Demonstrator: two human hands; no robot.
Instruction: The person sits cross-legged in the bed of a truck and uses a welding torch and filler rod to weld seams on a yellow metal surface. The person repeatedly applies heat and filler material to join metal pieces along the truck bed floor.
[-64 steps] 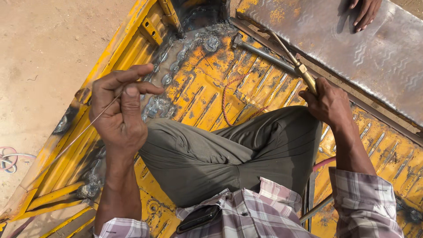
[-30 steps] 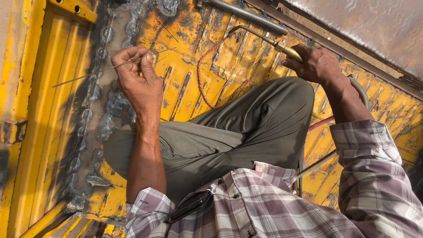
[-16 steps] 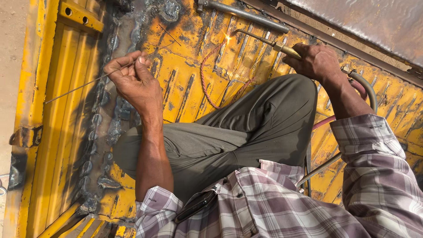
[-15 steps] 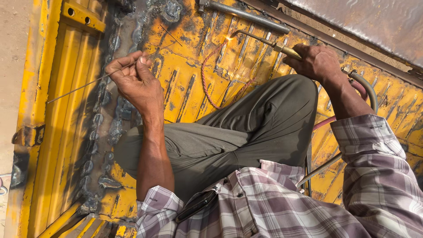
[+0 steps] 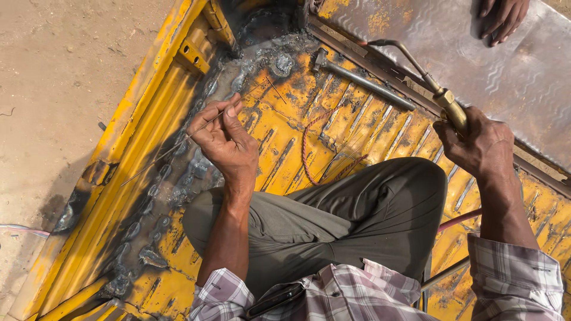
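while the person sits cross-legged on the yellow ribbed metal floor [image 5: 279,154], a plaid shirt [image 5: 357,294] and a dark phone [image 5: 275,300] tucked at its front show nearest the camera, with the grey-green trousers [image 5: 333,220] just beyond. the left hand [image 5: 223,139] is raised above the left knee, its fingers [image 5: 217,116] pinched closed on one thin filler rod [image 5: 178,142], which slants down to the left across the grey weld seam [image 5: 172,190] (a chain of rough blobs along the floor's edge). the right hand [image 5: 482,145] is well apart from it, over the right knee, wrapped shut round the brass handle of one gas torch [image 5: 428,83], whose bent tip points up and left toward the silver tread plate [image 5: 511,71]. a pink hose [image 5: 461,219] runs out under that forearm. between the two hands lie one loop of red cord [image 5: 306,142] and, farther off, one steel bar [image 5: 363,86]. at the top edge another person's hand [image 5: 502,18] rests flat on the plate. compared with half a second ago the view has swung back: sandy ground [image 5: 65,83] shows again at left, the other hand is back in sight, and the torch stands higher, its tip no longer near the floor.
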